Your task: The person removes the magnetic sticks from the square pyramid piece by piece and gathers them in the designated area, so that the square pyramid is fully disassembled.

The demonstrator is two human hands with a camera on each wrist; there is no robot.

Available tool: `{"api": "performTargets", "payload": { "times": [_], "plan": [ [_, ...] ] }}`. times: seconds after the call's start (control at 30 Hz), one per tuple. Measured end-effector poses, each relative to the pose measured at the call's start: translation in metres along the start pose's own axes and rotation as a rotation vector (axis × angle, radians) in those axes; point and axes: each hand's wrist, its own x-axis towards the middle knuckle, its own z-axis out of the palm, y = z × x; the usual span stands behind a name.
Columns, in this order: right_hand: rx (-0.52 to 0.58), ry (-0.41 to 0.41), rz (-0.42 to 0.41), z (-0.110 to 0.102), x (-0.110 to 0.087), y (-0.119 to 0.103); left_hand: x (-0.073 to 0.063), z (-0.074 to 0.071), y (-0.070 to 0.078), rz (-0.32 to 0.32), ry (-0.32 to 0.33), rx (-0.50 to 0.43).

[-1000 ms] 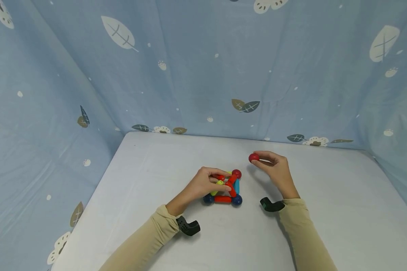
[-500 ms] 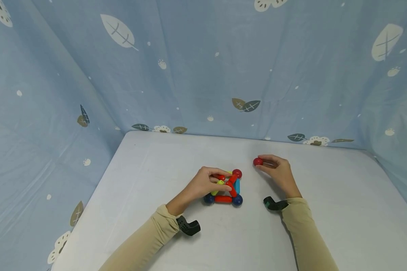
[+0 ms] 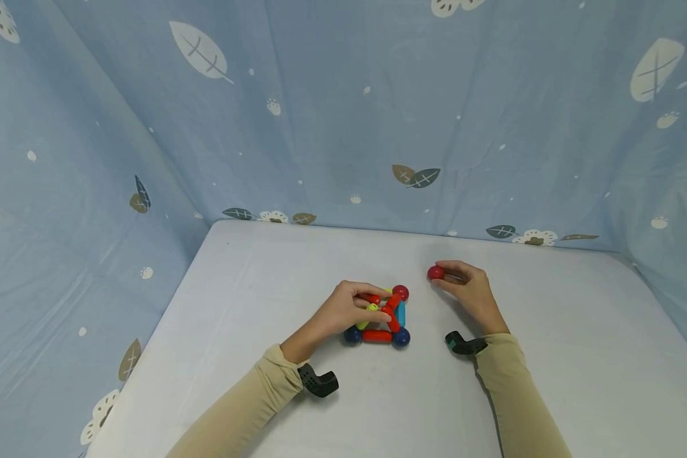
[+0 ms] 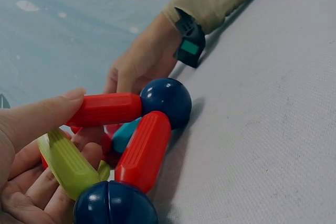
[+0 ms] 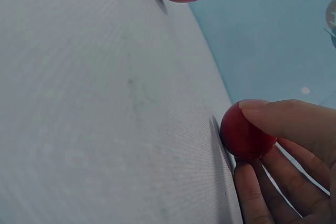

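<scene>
A frame of magnetic rods and balls stands mid-table, its front red rod (image 3: 376,336) running between two dark blue balls, one of them the right front ball (image 3: 401,337). My left hand (image 3: 343,310) reaches over the frame. In the left wrist view its thumb presses a slanted red rod (image 4: 107,108), with the fingers curled beneath, beside a yellow-green rod (image 4: 71,166). A fixed red ball (image 3: 400,292) marks the frame's far right corner, and a light blue rod (image 3: 401,314) forms that side. To its right, my right hand (image 3: 472,289) pinches a loose red ball (image 5: 245,132) low at the tabletop.
The white tabletop (image 3: 263,286) ends at a blue patterned curtain (image 3: 332,127) behind and on the left. Black wrist-worn devices project from both sleeves, the left device (image 3: 319,383) and the right device (image 3: 464,344).
My right hand has drawn the loose red ball slightly right and toward me, away from the frame, then stayed there. My left hand and the frame hold their place.
</scene>
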Motion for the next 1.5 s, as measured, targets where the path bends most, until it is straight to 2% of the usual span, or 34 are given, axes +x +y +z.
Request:
{"api": "performTargets", "payload": {
  "times": [0.57, 0.7, 0.77, 0.9, 0.97, 1.03, 1.1, 1.17, 1.23, 1.37, 1.5],
  "plan": [
    [0.033, -0.028, -0.017, 0.0, 0.001, -0.005, -0.003, -0.003, 0.005, 0.002, 0.003, 0.0],
    [0.012, -0.035, 0.002, -0.001, 0.001, -0.008, -0.004, -0.003, 0.006, 0.004, 0.006, -0.003],
    [-0.035, -0.008, 0.002, -0.001, -0.001, -0.011, -0.004, -0.002, 0.005, 0.001, 0.006, -0.007],
    [-0.114, 0.096, -0.077, 0.0, -0.009, -0.024, -0.003, 0.001, 0.005, -0.006, 0.0, 0.003],
    [-0.119, 0.101, -0.154, 0.002, -0.015, -0.032, -0.002, 0.002, 0.005, -0.008, -0.001, 0.013],
    [-0.103, 0.033, -0.225, 0.006, -0.021, -0.039, -0.002, 0.004, 0.005, -0.006, 0.001, 0.025],
    [-0.073, -0.081, -0.269, 0.011, -0.027, -0.043, -0.002, 0.005, 0.006, -0.005, 0.003, 0.031],
    [-0.041, -0.192, -0.278, 0.017, -0.034, -0.044, -0.003, 0.006, 0.006, -0.004, 0.003, 0.04],
    [-0.008, -0.267, -0.276, 0.023, -0.041, -0.043, -0.003, 0.008, 0.006, -0.001, 0.001, 0.047],
    [0.025, -0.326, -0.23, 0.034, -0.052, -0.037, -0.005, 0.012, 0.005, 0.005, -0.004, 0.05],
    [-0.015, -0.349, -0.215, 0.04, -0.056, -0.033, -0.005, 0.012, 0.005, 0.013, -0.008, 0.051]
  ]
}}
